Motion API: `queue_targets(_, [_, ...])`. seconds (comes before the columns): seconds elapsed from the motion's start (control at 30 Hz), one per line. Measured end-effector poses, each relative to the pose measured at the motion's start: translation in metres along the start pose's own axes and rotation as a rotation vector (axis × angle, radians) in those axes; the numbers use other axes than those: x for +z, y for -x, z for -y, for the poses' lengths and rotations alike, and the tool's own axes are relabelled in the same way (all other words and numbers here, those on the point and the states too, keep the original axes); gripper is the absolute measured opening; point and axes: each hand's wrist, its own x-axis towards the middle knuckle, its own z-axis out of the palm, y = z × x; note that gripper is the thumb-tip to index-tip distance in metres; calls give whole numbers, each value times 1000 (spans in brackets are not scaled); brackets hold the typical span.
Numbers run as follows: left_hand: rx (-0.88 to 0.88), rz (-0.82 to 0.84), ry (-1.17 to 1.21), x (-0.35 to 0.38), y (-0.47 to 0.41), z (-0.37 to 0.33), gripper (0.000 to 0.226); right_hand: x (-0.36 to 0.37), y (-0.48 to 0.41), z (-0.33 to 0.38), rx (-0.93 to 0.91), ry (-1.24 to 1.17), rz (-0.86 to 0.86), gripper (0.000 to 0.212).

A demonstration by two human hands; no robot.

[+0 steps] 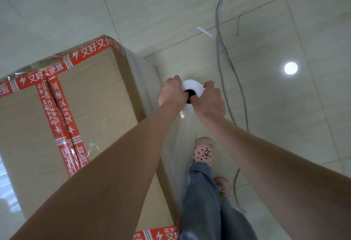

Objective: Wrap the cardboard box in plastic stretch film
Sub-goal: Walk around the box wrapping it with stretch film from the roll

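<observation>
Observed: left hand [171,92] and right hand [210,103] both grip the top of the white stretch-film roll [192,85], just beside the red-taped brown cardboard box [95,97]; risk: uneven pull could tear the clear film [145,82] at the box corner.

one head-worn wide-angle view looks steeply down from above, close over the outstretched forearms, box top [91,95] and tiled floor [190,11].

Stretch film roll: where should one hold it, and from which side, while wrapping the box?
Grip the stretch film roll at its top end, from above: it stands upright, open core facing up, so fingers can hook the rim. Take opposite sides, as the left hand and right hand do, leaving the side toward the cardboard box free for film.
</observation>
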Motion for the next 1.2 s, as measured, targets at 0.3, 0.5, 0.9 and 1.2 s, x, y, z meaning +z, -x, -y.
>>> queue_targets(0.3, [203, -41, -212, -13, -16, -4, 26, -6, -26, 23, -129, 154, 13, 33])
queue_targets(0.5, [126, -3, -155, -21, -27, 0, 23, -7, -35, 33, -293, 292, 42, 33])
queue_targets(0.9, [-232, -53, 250, -49, -51, 10, 30, -14, -59, 70, -113, 42, 102, 38])
queue_targets(1.2, [-27, -102, -29, -73, -74, 17, 24, -8, -72, 114, -473, 365, 117, 29])
